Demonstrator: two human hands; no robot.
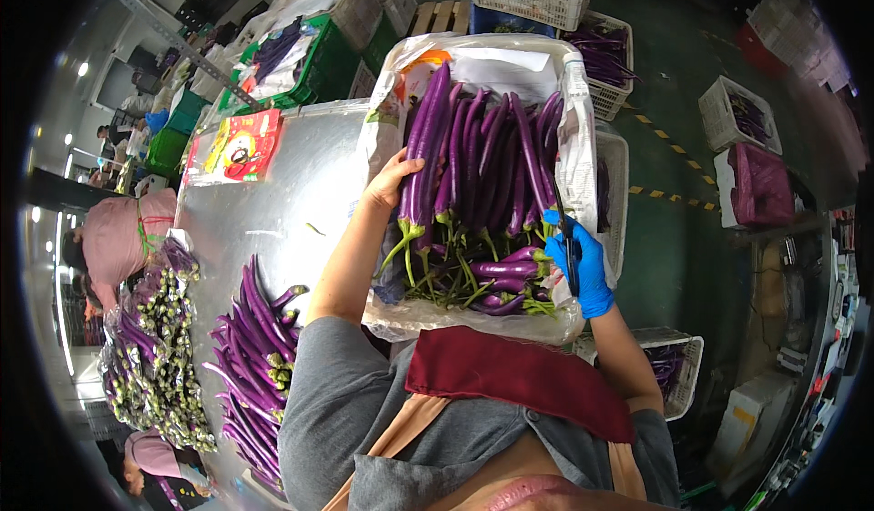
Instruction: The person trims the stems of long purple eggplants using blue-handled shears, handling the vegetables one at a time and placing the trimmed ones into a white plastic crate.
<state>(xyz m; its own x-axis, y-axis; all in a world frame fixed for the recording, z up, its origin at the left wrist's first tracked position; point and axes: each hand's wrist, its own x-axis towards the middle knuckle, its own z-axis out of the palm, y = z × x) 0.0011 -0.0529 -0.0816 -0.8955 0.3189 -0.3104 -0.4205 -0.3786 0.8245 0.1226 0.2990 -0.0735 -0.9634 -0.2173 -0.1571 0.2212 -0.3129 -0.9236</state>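
Observation:
Before me stands a crate (579,122) lined with printed paper and plastic film, holding long purple eggplants (486,149) with green stems toward me. My left hand (395,178), bare, grips long eggplants (425,163) at the crate's left side, thumb on top; its other fingers are mostly hidden. On the right side my right hand (584,262), in a blue glove, holds a slim dark tool (571,255) that looks like scissors. That hand is close to the stem end of a long eggplant (531,144). Cut stems (437,292) and crosswise eggplants (509,270) lie at the near end.
Left of the crate is a metal table (300,170) with a red printed bag (239,146), an eggplant pile (256,361) and bagged eggplants (164,354). Two people in pink (126,238) are farther left. White crates (741,118) stand on the green floor (666,238); a green crate (311,74) is beyond.

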